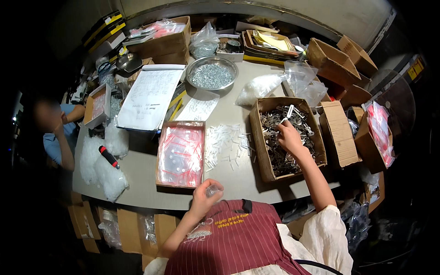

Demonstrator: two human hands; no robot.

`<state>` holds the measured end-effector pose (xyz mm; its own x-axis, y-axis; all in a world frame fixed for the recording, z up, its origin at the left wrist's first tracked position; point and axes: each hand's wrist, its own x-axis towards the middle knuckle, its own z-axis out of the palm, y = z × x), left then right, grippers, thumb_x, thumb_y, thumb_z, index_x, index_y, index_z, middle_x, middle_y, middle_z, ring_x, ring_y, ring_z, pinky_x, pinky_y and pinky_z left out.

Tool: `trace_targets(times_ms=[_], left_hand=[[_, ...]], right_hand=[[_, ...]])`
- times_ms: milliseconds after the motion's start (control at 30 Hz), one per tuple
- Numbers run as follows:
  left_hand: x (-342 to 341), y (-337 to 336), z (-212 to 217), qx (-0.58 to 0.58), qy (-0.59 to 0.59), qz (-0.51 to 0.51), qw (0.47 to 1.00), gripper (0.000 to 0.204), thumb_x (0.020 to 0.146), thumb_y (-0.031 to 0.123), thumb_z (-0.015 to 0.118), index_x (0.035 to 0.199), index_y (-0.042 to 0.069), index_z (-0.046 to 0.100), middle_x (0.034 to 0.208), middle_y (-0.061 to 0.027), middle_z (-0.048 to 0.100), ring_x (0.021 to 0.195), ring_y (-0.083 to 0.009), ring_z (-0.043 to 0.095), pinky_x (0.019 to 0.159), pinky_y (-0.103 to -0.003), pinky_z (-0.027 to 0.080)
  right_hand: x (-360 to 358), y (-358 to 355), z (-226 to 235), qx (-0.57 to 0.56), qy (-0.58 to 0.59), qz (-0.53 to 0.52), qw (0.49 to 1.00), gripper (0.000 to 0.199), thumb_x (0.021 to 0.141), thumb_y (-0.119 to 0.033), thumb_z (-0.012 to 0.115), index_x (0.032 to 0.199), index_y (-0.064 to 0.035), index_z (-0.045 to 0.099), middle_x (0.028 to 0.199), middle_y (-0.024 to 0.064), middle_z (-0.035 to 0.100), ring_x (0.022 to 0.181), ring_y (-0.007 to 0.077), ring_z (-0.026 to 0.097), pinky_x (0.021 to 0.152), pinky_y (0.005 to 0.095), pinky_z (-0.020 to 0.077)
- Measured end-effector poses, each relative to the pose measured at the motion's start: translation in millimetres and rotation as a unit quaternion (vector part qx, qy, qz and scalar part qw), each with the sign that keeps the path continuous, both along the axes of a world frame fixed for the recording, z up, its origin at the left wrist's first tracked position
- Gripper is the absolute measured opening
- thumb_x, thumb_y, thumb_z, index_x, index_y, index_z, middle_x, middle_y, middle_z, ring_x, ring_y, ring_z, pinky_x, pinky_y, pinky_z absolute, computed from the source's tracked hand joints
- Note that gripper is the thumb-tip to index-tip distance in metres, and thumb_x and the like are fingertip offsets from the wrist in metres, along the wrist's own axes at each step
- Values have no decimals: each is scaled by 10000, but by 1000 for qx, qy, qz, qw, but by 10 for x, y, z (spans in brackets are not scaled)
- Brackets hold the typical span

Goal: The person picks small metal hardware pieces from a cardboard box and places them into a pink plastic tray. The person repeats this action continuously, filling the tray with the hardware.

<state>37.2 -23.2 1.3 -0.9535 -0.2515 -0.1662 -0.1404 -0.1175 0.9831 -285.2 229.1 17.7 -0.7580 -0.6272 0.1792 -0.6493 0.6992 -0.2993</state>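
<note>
My right hand [288, 136] reaches into an open cardboard box [256, 137] full of grey metal parts [284, 158], its fingers closed down among them; what it grips is hidden. My left hand [205, 195] hovers near the table's front edge, close to my striped apron, pinching a small clear plastic bag [213, 190]. Between the hands lies a scatter of small white plastic pieces [227, 146]. Left of that sits a shallow box of clear bags with red strips [181, 153].
A round metal bowl of small screws [211, 73] and a sheet of paper [149, 96] lie further back. Cardboard boxes [339, 133] crowd the right side. White bagged parts [107, 176] and a red-handled tool [109, 157] lie left, near a seated person [57, 133].
</note>
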Motion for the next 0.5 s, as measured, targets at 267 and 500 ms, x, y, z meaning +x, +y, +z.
trace_targets(times_ms=[267,500], left_hand=[[92,56,76,12,-11,24,1000,151,892,61,717,1026,23,659,936,-8,685,874,-71,616,783,-251,516],[100,69,-33,-14,-3,28,1000,156,892,55,718,1034,25,661,931,-12,678,850,-70,606,762,-240,506]], right_hand=[[-435,-287,-343,117,120,62,984,216,795,-84,643,1003,-48,687,1047,141,590,1004,311,644,801,436,575],[-498,-268,-347,168,190,172,952,217,810,-107,615,1007,-91,705,1052,87,613,1079,264,606,908,392,477]])
